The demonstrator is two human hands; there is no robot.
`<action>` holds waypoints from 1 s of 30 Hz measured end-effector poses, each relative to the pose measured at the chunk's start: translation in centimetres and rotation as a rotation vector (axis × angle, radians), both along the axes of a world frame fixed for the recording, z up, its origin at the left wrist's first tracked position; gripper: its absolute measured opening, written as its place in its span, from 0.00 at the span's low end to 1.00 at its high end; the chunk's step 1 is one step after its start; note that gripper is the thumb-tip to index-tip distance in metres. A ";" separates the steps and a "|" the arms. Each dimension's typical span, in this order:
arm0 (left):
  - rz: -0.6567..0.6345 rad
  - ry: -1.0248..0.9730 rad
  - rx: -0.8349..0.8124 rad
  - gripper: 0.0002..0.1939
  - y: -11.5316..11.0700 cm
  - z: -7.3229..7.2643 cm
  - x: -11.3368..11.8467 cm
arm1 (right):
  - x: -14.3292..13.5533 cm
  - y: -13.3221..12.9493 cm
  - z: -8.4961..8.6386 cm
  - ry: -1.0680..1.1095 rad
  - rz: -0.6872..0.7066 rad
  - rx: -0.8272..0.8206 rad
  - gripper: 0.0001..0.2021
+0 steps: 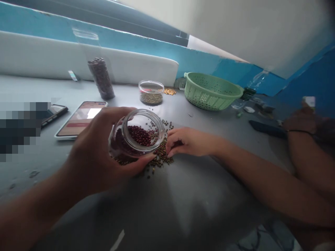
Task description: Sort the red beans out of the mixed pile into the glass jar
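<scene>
My left hand (96, 153) is wrapped round a clear jar (115, 139) and holds it tilted, its open mouth facing me. Dark red beans (140, 135) lie inside the jar. Below and beside it, a loose pile of small green-brown beans (161, 153) is spread on the grey table (188, 195). At the right edge of this pile is my right hand (185, 141), its fingers curled and the thumb close to the fingertips. Whatever is between those fingers, if anything, is too small to make out.
Behind stand a tall clear jar of dark beans (102, 78), a round tub of small beans (151, 96), a few yellow kernels (170, 91) and a green basket (211, 92). Phones (78, 122) lie left. On the right are a plastic bottle (251, 89) and another person's hand (300, 120).
</scene>
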State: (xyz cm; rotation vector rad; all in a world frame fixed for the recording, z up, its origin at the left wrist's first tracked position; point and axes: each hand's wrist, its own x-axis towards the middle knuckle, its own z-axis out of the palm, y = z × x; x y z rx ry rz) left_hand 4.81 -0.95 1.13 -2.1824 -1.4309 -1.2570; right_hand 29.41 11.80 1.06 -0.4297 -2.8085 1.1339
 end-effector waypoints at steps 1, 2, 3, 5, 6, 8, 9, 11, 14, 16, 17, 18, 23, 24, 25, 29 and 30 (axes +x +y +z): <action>0.003 0.012 0.016 0.41 0.1 0.0 -0.1 | 0.1 -0.2 0.3 0.004 -0.006 0.031 0.05; 0.009 0.018 0.020 0.40 0.1 0.0 -0.1 | 0.2 -0.4 0.7 0.016 -0.023 0.056 0.05; 0.016 0.017 0.014 0.40 0.2 0.0 -0.1 | 0.3 -0.7 1.0 0.036 -0.052 0.071 0.05; 0.018 0.016 0.007 0.40 0.1 -0.1 -0.1 | 0.6 -1.2 1.7 0.076 -0.122 0.061 0.03; 0.016 0.017 0.011 0.41 0.1 0.0 -0.1 | 0.7 -1.4 2.0 0.084 -0.145 0.039 0.02; 0.014 0.021 0.015 0.41 0.0 0.0 -0.1 | 0.8 -1.7 2.3 0.063 -0.132 -0.008 0.01; 0.015 0.022 0.017 0.41 0.0 0.0 -0.1 | 0.8 -1.7 2.3 0.044 -0.100 -0.025 0.02; 0.023 0.024 0.012 0.40 0.0 0.0 -0.1 | 0.7 -1.6 2.2 0.001 -0.027 -0.040 0.03; 0.030 0.024 0.009 0.40 0.1 0.0 -0.2 | 0.6 -1.3 1.8 -0.046 0.024 -0.051 0.04; 0.026 0.021 0.008 0.40 0.1 0.0 -0.2 | 0.5 -1.2 1.6 -0.071 0.023 -0.068 0.04; 0.023 0.022 0.012 0.41 0.1 -0.1 -0.2 | 0.5 -1.2 1.5 -0.083 0.015 -0.076 0.04; 0.025 0.021 0.008 0.41 0.0 -0.1 -0.1 | 0.4 -1.1 1.5 -0.095 0.002 -0.083 0.05; 0.054 -0.044 -0.092 0.37 -0.4 -0.1 0.2 | 0.3 -1.0 1.3 -0.126 -0.004 -0.088 0.03; 0.055 -0.054 -0.106 0.36 -0.4 -0.1 0.3 | 0.3 -1.0 1.3 -0.125 0.014 -0.082 0.03; 0.056 -0.057 -0.111 0.36 -0.4 -0.1 0.3 | 0.3 -1.0 1.3 -0.122 0.028 -0.074 0.02; 0.031 -0.006 -0.037 0.39 0.0 -0.1 0.0 | 0.4 -1.2 1.5 -0.106 0.019 -0.042 0.02; 0.021 0.016 -0.009 0.40 0.0 -0.2 -0.2 | 0.5 -1.2 1.5 -0.099 0.003 -0.036 0.03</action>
